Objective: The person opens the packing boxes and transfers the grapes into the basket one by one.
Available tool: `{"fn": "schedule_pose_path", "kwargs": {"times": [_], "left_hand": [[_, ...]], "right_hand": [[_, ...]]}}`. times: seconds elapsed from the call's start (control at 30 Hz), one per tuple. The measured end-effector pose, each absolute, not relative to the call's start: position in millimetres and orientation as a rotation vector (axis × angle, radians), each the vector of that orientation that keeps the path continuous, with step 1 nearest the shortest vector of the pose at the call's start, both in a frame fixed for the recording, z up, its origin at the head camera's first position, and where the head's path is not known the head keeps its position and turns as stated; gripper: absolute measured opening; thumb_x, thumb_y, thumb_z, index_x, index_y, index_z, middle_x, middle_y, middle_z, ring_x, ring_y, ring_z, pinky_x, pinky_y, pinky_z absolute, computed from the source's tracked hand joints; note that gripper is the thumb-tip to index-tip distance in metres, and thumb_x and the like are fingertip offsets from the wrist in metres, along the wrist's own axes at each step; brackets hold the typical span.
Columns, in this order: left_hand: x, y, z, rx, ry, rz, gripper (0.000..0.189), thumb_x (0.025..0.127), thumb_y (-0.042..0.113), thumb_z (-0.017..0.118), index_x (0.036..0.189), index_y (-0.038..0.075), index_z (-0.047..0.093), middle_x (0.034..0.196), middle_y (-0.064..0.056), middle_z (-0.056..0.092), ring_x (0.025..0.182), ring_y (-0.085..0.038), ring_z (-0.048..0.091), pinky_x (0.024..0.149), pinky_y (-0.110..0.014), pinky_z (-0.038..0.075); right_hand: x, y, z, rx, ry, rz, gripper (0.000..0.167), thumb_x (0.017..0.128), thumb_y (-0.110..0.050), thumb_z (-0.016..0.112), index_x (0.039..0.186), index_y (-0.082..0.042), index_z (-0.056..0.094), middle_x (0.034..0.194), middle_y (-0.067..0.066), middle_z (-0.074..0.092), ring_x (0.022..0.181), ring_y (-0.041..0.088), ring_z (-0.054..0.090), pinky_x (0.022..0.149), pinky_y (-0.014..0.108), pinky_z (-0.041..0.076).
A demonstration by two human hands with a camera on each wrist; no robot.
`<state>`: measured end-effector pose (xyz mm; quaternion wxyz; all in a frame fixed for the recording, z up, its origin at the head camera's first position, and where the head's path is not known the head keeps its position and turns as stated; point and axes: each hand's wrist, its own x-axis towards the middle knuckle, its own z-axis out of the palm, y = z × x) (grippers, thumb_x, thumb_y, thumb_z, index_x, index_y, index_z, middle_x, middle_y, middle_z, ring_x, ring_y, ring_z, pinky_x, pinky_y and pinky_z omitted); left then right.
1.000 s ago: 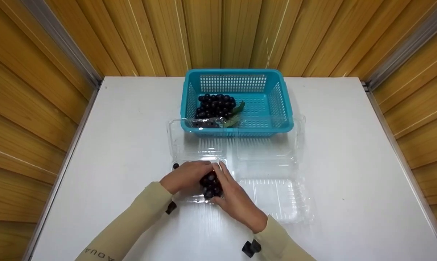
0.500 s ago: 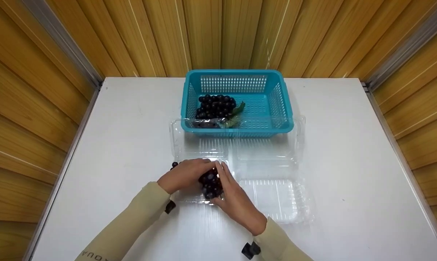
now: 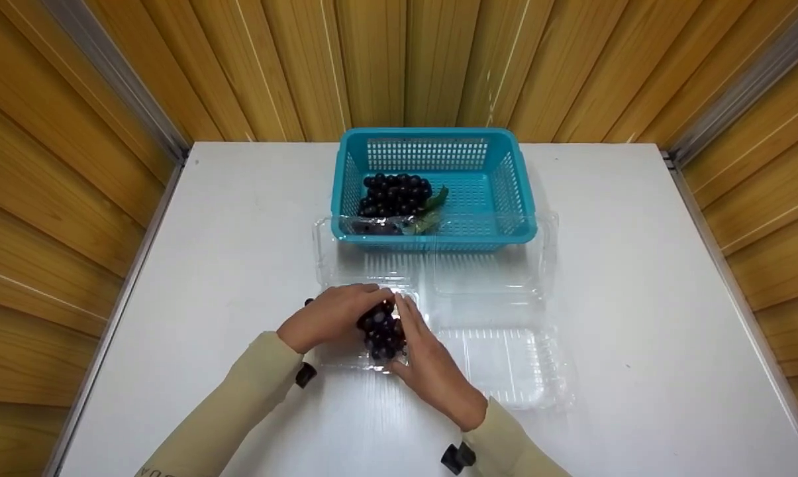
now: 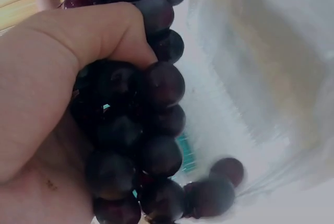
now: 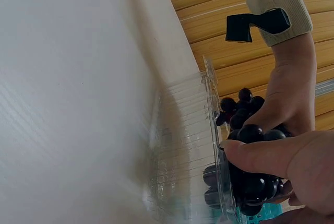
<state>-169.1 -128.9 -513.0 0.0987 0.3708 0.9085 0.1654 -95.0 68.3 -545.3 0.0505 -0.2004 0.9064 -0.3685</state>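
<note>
My left hand (image 3: 332, 315) grips a bunch of dark grapes (image 3: 381, 334) over the left clear plastic clamshell container (image 3: 352, 362). In the left wrist view, the thumb (image 4: 112, 28) bends over the grapes, which hang down past the palm. My right hand (image 3: 435, 374) holds the bunch's right side, its fingers stretched forward and its thumb near the front rim. The right wrist view has this thumb (image 5: 261, 156) lying across grapes beside the container's wall (image 5: 180, 145). A few grapes (image 3: 309, 301) poke out beyond the left hand. The bunch's underside is hidden in the head view.
A second clear clamshell (image 3: 498, 364) stands open on the right, its lid (image 3: 488, 271) folded back. Behind, a teal basket (image 3: 432, 134) holds another grape bunch (image 3: 395, 195) with a green leaf (image 3: 435, 199). Wood-patterned panels (image 3: 432, 66) border the white table (image 3: 637, 265).
My left hand has shifted slightly left and away from me, and the grapes it grips have moved a little with it. The right hand has stayed almost still.
</note>
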Motion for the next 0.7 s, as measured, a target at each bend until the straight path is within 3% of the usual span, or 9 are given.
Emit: {"fn": "schedule_pose_path", "kwargs": {"times": [0.4,0.7], "left_hand": [[-169,-133,-499,1.072,2.704,0.478,0.060,0.083,0.001,0.071,0.134,0.026,0.050,0.128,0.001,0.062,0.120,-0.018,0.059,0.104,-0.039,0.047],[-169,-134,-490,1.022,2.705,0.520,0.062,0.077,0.009,0.080,0.130,0.026,0.052,0.121,0.001,0.063,0.114,-0.018,0.060,0.101,-0.042,0.049]], "right_hand": [[-95,69,-543,-0.629,2.747,-1.123,0.103,0.082,-0.015,0.077,0.157,-0.014,0.006,0.162,0.015,0.013,0.142,0.029,0.033,0.103,0.040,0.046],[-97,72,-541,-0.624,2.720,-1.125,0.105,0.082,-0.013,0.077,0.157,-0.016,0.003,0.163,0.013,0.010,0.142,0.028,0.034,0.104,0.040,0.045]]}}
